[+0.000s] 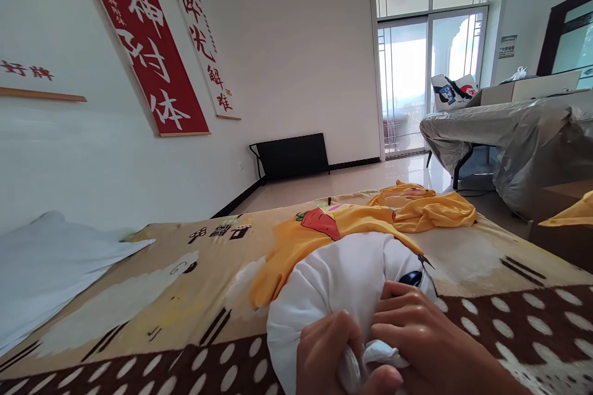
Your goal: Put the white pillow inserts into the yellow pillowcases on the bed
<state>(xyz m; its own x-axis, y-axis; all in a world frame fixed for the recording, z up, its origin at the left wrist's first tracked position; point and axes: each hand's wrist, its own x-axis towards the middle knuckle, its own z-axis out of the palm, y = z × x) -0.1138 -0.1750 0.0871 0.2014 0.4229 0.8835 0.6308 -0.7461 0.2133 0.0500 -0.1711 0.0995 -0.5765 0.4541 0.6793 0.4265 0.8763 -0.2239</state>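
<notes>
A plump white pillow (338, 271), its cloth gathered in folds, lies in front of me on a sheep-patterned blanket (157, 302). My left hand (327, 345) is closed on the pillow's near end. Close beside it, my right hand (412, 327) also grips the bunched white cloth, knuckles up. A twisted bit of that cloth (382, 355) pokes out between the hands. A dark blue oval patch (411, 278) shows by my right knuckles. Yellow cloth with a carrot print (319, 222) lies against the pillow's far side, and its crumpled end (435, 210) reaches the blanket's far edge.
White cloth (55, 271) covers the blanket's left side. A black folded panel (294, 156) leans against the far wall. At the right stands a table under plastic sheeting (500, 123), with a box and a printed cushion (451, 92). More yellow cloth (572, 213) shows at the right edge.
</notes>
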